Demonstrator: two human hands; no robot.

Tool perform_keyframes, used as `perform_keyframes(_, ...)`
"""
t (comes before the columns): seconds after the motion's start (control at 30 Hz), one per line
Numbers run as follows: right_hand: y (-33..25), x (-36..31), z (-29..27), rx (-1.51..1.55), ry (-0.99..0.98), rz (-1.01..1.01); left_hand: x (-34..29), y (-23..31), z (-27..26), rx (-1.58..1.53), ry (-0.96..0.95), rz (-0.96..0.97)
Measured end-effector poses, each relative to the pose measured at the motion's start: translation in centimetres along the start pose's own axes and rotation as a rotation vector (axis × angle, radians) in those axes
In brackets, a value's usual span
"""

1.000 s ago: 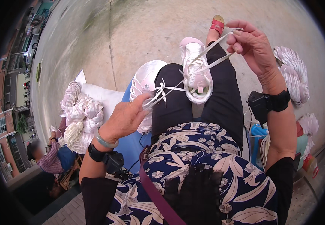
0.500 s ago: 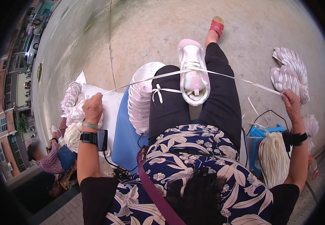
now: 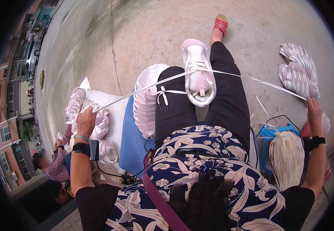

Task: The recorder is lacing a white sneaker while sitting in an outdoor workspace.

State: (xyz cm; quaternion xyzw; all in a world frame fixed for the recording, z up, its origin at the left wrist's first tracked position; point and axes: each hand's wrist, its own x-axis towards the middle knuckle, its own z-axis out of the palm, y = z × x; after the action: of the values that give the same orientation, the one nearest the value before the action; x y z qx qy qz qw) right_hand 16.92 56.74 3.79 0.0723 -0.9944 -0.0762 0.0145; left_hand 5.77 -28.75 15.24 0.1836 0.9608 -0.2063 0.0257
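Observation:
A pink and white sneaker upper [image 3: 198, 79] rests between my thighs, toe pointing away. A long white shoelace [image 3: 144, 88] runs out of its eyelets to both sides and looks taut. My left hand [image 3: 86, 121] pinches one end, out beside the stacked uppers on the left. The other end sits pinched in my right hand [image 3: 314, 111], far out to the right. Another lace, tied in a small bow [image 3: 162, 92], lies across my left thigh from the sneaker upper.
Nested pink and white uppers [image 3: 144, 104] stand by my left leg; more stacks [image 3: 294, 79] lie on the ground at right. A bundle of white laces [image 3: 286, 159] hangs at a blue plastic stool [image 3: 266, 150]. At far left sits another person [image 3: 57, 165].
Both my hands have moved farther apart and a little lower, drawing the lace out longer on each side. The sneaker upper stays nearly in place.

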Motion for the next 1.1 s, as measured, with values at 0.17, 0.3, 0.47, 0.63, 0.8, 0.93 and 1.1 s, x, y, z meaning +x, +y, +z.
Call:
perform_keyframes(0.17,0.5,-0.8,1.6,0.025,-0.05,0.101,-0.8,-2.1,0.3,0.007,0.053,0.108)
perform_keyframes(0.3,2.2,-1.5,3.6,0.06,0.104,0.144,-0.3,-3.6,0.8,0.052,0.012,0.204)
perform_keyframes(0.47,0.9,1.9,2.3,0.042,0.023,0.332,2.6,-4.9,0.8,-0.011,-0.009,0.039)
perform_keyframes(0.63,2.3,6.2,2.2,0.577,0.15,0.661,10.8,-3.5,1.3,-0.973,-0.011,-0.812)
perform_keyframes(0.8,-12.1,11.9,-0.2,1.441,-0.224,0.975,12.9,9.9,-2.1,-1.346,-0.613,-0.586)
perform_keyframes(0.93,-23.6,14.5,-1.9,1.839,-0.552,0.777,13.5,19.4,-3.3,-1.507,-0.745,-0.221)
perform_keyframes(1.1,-31.4,17.8,-2.4,1.985,-0.678,0.633,15.1,24.7,-2.0,-1.457,-0.333,-0.048)
